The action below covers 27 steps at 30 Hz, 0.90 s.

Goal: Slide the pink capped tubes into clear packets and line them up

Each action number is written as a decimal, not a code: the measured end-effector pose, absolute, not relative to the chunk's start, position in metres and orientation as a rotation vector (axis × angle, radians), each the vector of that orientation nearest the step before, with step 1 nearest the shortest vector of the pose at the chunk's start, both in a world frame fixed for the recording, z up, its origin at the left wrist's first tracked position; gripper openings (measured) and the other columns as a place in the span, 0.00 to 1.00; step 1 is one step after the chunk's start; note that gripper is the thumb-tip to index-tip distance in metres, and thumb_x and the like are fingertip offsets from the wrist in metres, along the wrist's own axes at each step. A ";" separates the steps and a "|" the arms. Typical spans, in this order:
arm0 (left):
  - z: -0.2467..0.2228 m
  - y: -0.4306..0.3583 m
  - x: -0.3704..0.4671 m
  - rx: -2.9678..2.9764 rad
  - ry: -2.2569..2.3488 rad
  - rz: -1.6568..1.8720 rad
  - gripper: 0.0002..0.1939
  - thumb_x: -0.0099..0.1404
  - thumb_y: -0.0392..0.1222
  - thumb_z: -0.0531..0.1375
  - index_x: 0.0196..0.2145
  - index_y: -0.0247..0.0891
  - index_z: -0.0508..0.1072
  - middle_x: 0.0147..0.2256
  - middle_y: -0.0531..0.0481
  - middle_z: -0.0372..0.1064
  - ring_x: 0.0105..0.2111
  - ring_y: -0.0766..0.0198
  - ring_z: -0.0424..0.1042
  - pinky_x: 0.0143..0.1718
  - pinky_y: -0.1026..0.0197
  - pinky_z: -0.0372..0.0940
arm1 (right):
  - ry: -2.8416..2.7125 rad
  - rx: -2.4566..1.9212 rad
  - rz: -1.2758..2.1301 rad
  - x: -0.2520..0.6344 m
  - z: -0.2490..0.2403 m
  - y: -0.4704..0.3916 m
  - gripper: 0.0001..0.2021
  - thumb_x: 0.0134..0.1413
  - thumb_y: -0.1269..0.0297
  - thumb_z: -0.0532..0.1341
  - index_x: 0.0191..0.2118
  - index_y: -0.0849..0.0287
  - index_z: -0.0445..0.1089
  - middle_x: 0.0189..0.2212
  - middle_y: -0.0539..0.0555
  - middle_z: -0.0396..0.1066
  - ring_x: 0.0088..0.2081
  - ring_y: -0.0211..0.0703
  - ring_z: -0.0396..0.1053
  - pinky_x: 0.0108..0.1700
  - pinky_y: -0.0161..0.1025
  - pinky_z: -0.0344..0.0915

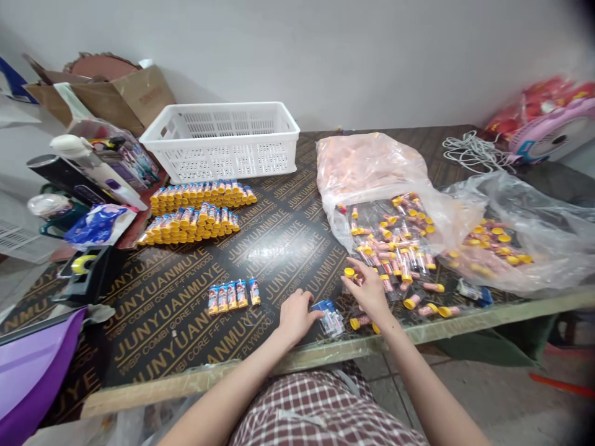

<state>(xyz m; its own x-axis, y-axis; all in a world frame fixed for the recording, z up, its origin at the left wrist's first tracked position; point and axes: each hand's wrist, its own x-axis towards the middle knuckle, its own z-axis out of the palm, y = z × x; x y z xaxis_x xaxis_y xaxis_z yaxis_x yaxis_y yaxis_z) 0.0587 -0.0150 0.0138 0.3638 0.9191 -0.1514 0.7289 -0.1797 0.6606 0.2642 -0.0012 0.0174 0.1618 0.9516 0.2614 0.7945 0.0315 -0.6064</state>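
Note:
My left hand rests near the front edge of the dark printed tabletop, its thumb and fingertips on a small stack of blue-and-clear wrappers. To its right, my right hand has its thumb and index finger at a small yellow-capped tube, beside a loose heap of pink tubes with yellow caps. Left of my left hand stand several blue-and-yellow wrapped tubes in a short row, one a little apart.
Behind are stacked wrapped tubes, a white basket and a pink plastic bag. A tape dispenser and bottles stand left. At right lie a clear bag, a white cable and a pink fan.

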 end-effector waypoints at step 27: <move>0.001 -0.023 0.060 2.095 1.404 0.538 0.05 0.55 0.30 0.57 0.27 0.38 0.69 0.32 0.49 0.70 0.35 0.61 0.68 0.34 0.62 0.58 | -1.380 -1.594 0.610 0.243 0.030 -0.033 0.10 0.52 0.60 0.62 0.39 0.58 0.72 0.34 0.54 0.70 0.27 0.38 0.65 0.29 0.36 0.65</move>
<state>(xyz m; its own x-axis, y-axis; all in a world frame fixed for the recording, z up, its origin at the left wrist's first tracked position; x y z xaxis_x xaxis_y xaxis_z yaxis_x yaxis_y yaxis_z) 0.0596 -0.0227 0.0006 0.3724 0.9278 0.0226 0.7051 -0.2987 0.6431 0.2428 -0.0333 0.0304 0.2509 0.9491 0.1907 0.4980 0.0424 -0.8662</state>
